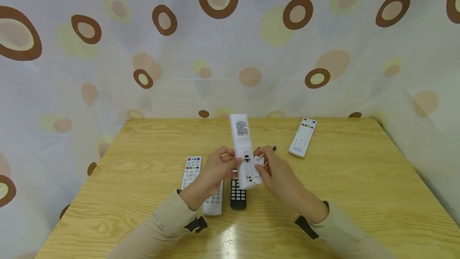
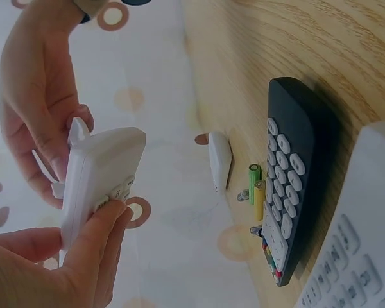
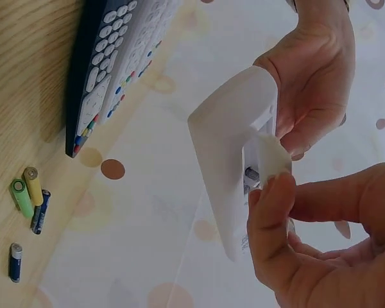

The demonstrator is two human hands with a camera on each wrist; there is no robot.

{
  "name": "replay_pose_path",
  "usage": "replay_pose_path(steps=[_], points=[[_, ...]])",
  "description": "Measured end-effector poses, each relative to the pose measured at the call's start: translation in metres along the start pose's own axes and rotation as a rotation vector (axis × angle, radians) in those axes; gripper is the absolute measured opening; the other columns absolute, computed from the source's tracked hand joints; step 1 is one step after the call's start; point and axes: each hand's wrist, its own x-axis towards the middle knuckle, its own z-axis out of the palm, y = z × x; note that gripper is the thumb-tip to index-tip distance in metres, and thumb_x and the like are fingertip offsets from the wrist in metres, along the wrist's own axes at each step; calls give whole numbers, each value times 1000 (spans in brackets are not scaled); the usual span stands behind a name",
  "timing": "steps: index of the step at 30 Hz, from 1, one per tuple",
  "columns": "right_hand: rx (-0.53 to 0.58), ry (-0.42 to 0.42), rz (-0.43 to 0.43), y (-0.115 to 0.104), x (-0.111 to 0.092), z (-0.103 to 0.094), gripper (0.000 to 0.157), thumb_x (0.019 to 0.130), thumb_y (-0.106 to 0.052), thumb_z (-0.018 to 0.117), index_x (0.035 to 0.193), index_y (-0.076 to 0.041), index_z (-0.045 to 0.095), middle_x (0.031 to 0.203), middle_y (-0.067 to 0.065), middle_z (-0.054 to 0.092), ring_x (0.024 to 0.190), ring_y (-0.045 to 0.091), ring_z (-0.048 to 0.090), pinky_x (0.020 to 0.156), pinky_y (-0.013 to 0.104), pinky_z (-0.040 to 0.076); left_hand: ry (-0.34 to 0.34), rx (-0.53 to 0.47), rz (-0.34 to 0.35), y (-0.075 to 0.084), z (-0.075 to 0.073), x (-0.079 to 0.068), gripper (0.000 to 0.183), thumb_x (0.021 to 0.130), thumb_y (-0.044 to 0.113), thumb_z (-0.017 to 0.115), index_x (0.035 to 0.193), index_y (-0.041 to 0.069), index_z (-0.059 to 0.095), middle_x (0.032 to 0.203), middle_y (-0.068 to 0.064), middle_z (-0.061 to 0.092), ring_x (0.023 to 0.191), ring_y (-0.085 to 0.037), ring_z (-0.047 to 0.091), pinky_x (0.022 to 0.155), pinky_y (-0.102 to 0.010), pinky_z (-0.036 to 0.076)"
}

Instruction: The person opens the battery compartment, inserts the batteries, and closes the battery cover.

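A white remote control (image 1: 238, 135) is held above the table with its back toward the head camera and its battery compartment uncovered. My left hand (image 1: 212, 175) grips it by the side, thumb on the back and fingers on the button face. With thumb and fingers, my right hand (image 1: 282, 173) pinches the white battery cover (image 1: 258, 161) at the compartment's right edge. The cover (image 3: 271, 157) stands tilted against the opening in the right wrist view. A small metallic part (image 3: 251, 176) shows inside; whether it is a battery end is unclear.
Below the hands lie a black remote (image 1: 238, 197) and two white remotes, one left (image 1: 192, 167) and one nearer (image 1: 213, 205). Another white remote (image 1: 303, 137) lies back right. Loose batteries, green (image 3: 22, 197), yellow (image 3: 33, 186) and two blue (image 3: 15, 262), rest on the wooden table.
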Motion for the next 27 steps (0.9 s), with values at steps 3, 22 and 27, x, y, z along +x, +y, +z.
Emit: replay_pose_path(steps=[3,22,27], points=[[22,30,25,2,-1,-5,24,90,2,64,112,-2,56,77,3,57,62,10,51,52,22,46,7,-4,-12,2,-1,-1,22,94,2,57,114,-5,50,105,-19,66,84,-19,65,72,-31,58],[121,-195,316,81,2,-21,21,80,4,74,91,8,57,78,11,56,63,15,56,53,26,52,-33,-68,-78,-5,-15,-3,17,94,4,58,108,-4,52,110,-22,65,93,-24,66,79,-35,56],[4,-269,333,99,8,-13,23,76,3,77,87,6,57,74,8,53,66,15,51,54,22,44,-57,-75,-92,-4,-19,-6,22,95,5,57,113,-6,50,116,-23,63,98,-26,65,86,-38,55]])
